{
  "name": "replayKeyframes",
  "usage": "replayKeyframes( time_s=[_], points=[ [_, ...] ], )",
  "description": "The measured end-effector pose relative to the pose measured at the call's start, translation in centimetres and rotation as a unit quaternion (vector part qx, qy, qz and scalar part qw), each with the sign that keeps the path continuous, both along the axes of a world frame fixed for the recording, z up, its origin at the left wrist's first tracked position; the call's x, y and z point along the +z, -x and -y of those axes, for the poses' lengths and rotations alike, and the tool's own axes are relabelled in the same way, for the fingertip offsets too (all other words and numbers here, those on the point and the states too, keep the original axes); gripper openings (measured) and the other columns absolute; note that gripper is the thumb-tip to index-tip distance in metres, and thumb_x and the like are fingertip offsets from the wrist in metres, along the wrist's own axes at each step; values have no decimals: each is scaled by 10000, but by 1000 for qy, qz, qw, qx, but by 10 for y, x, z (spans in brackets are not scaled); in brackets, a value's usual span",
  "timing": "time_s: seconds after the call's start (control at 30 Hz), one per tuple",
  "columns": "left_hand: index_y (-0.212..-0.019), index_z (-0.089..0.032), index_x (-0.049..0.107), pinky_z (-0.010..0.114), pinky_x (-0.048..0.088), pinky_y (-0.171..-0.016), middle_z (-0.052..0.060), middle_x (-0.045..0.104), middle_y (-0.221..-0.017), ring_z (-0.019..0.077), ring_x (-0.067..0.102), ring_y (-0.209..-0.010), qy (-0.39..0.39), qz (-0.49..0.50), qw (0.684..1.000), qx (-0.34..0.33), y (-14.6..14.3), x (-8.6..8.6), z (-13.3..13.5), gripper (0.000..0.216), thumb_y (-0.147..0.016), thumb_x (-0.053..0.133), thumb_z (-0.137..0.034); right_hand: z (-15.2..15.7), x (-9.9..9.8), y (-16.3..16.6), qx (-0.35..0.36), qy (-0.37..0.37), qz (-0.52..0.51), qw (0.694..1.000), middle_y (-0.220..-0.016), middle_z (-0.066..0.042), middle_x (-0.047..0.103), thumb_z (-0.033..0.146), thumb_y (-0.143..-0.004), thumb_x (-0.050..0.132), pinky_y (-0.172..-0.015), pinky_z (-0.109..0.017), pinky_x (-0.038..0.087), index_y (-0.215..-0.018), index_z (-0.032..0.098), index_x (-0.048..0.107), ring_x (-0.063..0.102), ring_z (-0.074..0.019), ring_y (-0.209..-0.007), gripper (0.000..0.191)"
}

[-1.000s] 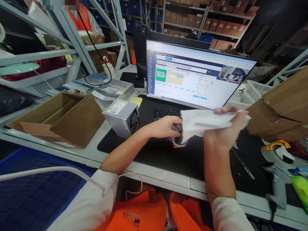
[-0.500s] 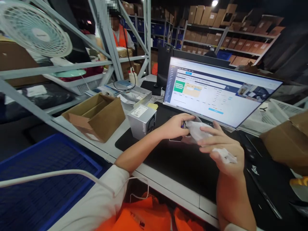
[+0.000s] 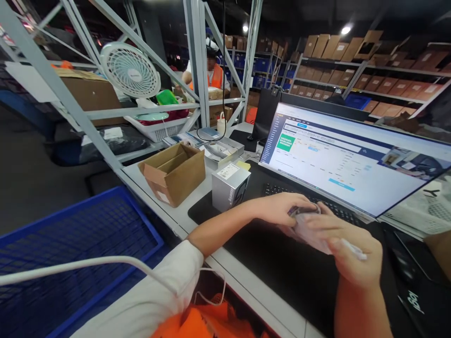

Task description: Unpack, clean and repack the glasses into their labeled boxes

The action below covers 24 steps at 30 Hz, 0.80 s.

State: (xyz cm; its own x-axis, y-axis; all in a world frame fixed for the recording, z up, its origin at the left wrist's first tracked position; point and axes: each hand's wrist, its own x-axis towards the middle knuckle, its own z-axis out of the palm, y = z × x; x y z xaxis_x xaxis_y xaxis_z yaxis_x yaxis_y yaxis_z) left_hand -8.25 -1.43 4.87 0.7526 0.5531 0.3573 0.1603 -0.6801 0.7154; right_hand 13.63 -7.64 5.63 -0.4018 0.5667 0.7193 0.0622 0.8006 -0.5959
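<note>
Over the black desk mat (image 3: pixel 282 277), both hands hold an item in a thin whitish wrapper (image 3: pixel 312 231). A dark end shows at its top, but its kind is hidden by the wrap and fingers. My left hand (image 3: pixel 278 209) is closed around the item's left side. My right hand (image 3: pixel 355 249) presses on the other side with fingers bent over the wrapper, and a white scrap (image 3: pixel 354 249) shows at the thumb. Beside my left forearm stands a silver box (image 3: pixel 229 190) with a white label on top.
An open cardboard box (image 3: pixel 176 176) and a grey tray of papers (image 3: pixel 223 152) are at the left. The monitor (image 3: pixel 338 159) and keyboard (image 3: pixel 275 189) stand behind my hands. A mouse (image 3: pixel 403 265) lies right. A blue crate (image 3: pixel 116 239) sits below the desk edge; a person (image 3: pixel 214 77) is beyond the frame.
My view has swung left, so the desk things appear farther right. Both hands still hold the wrapped item; my right fingers now lie closer over it, and its dark end shows more.
</note>
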Motion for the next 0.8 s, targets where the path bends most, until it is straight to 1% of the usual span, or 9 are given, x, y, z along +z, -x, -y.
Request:
replayKeyframes(
  time_s=[0.07, 0.13, 0.2, 0.27, 0.37, 0.47, 0.57, 0.67, 0.8],
  points=[
    [-1386, -139, 630, 392, 445, -1165, 129, 615, -1413, 258, 586, -1329, -15, 56, 996, 61, -2, -4, -2, 654, -735, 617, -71, -6, -2, -1, -151, 39, -42, 987, -1216, -73, 750, 275, -910, 683, -1108, -515, 486, -1088, 251, 790, 702, -290, -1141, 209],
    [-1399, -135, 618, 392, 426, -1188, 144, 598, -1432, 255, 572, -1349, -51, 108, 985, 124, -3, -7, -3, 631, -770, 612, -96, -13, -3, -4, -281, 112, -7, 953, -1183, -94, 751, 415, -913, 677, -948, -437, 560, -1104, 214, 778, 695, -305, -1105, 296],
    [-1424, -139, 592, 397, 404, -1210, 156, 573, -1460, 255, 551, -1375, -99, 137, 970, 174, -2, -8, -4, 630, -795, 602, -109, -18, -1, -9, -321, 172, 73, 929, -1019, -87, 766, 527, -936, 611, -757, -360, 560, -1012, 184, 783, 704, -285, -942, 391],
    [-1446, -138, 563, 403, 393, -1220, 163, 549, -1483, 256, 525, -1402, -132, 115, 969, 177, 1, -6, -2, 634, -814, 568, -91, -20, 2, -11, -297, 184, 134, 927, -905, -69, 748, 567, -951, 566, -662, -324, 520, -922, 179, 780, 683, -255, -832, 444],
    [-1462, -102, 534, 429, 431, -1184, 187, 540, -1477, 281, 547, -1371, -120, 9, 985, 120, 9, 3, 6, 636, -827, 551, -74, -21, 3, -9, -234, 140, 166, 948, -910, -64, 727, 551, -956, 564, -714, -326, 518, -849, 192, 780, 670, -233, -830, 433],
    [-1445, -88, 544, 442, 500, -1096, 201, 566, -1423, 299, 606, -1273, -89, -70, 991, 76, 18, 14, 15, 614, -833, 593, -109, -24, 2, -4, -177, 128, 199, 955, -1138, -99, 709, 557, -956, 568, -891, -369, 518, -809, 205, 787, 670, -268, -1032, 440],
    [-1349, -94, 626, 416, 518, -1068, 192, 612, -1358, 286, 622, -1247, -86, -82, 993, 24, 21, 20, 17, 532, -819, 588, -76, -28, 0, 0, -103, 192, 205, 954, -1296, -112, 675, 574, -966, 555, -1013, -388, 480, -927, 203, 786, 625, -288, -1195, 439],
    [-1281, -149, 684, 394, 506, -1094, 150, 642, -1348, 252, 627, -1263, -83, -26, 996, 29, 16, 17, 13, 540, -785, 528, -2, -27, 2, 3, -79, 258, 210, 940, -955, -83, 725, 596, -981, 505, -795, -335, 508, -884, 169, 729, 649, -231, -884, 492],
    [-1183, -171, 719, 372, 523, -1078, 118, 689, -1244, 212, 653, -1225, -96, 117, 985, 84, 1, 7, 12, 504, -798, 447, 6, -24, -1, 10, -186, 239, 200, 932, -673, -43, 613, 597, -980, 441, -583, -302, 391, -681, 168, 594, 514, -179, -638, 545]
  ],
)
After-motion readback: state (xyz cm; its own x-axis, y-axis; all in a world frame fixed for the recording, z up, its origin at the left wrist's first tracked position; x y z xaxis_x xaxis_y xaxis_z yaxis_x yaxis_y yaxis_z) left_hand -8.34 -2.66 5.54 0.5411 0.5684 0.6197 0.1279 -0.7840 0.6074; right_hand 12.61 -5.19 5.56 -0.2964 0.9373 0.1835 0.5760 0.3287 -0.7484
